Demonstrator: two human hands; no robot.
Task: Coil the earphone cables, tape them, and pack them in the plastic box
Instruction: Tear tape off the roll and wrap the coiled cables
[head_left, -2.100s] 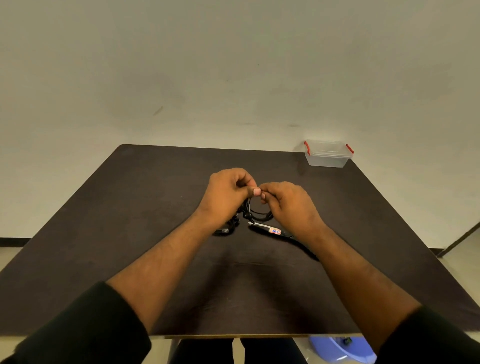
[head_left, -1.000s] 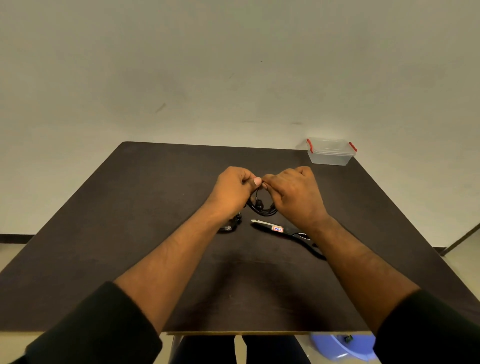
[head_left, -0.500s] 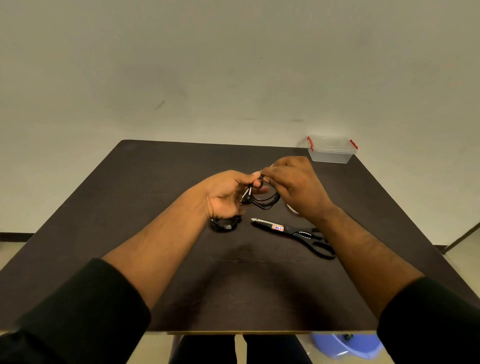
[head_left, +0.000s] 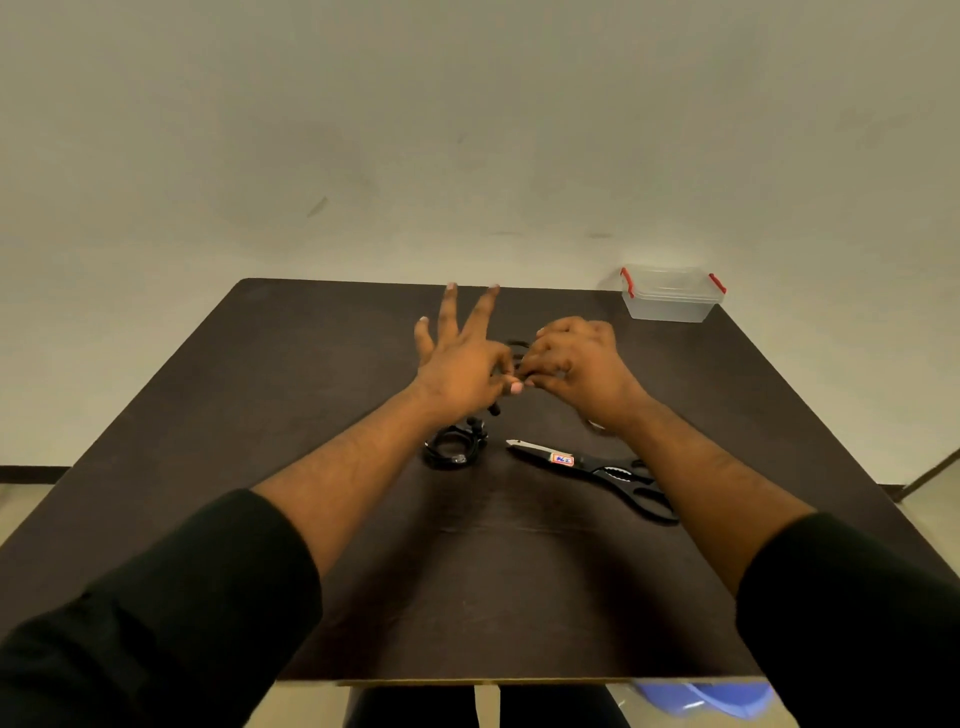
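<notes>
A black earphone cable (head_left: 517, 345) is held above the table between my two hands. My left hand (head_left: 460, 358) pinches it with thumb and forefinger while its other three fingers stick straight up. My right hand (head_left: 576, 364) has its fingers curled and pinches the same cable from the right. A loose end of the cable (head_left: 493, 410) dangles below my left hand. A second coiled earphone (head_left: 454, 448) lies on the table under my left wrist. The clear plastic box (head_left: 670, 299) with red clips stands at the table's far right corner, well away from both hands.
Black-handled scissors (head_left: 587, 462) lie on the dark table (head_left: 311, 374) right of the coiled earphone, blades pointing left. A pale sliver of a tape roll (head_left: 595, 426) shows under my right wrist. A blue object (head_left: 701, 699) sits on the floor below the front edge.
Both hands have lifted the cable up and farther from me. My left hand has turned and spread three fingers upward. The scissors and the coiled earphone have stayed put.
</notes>
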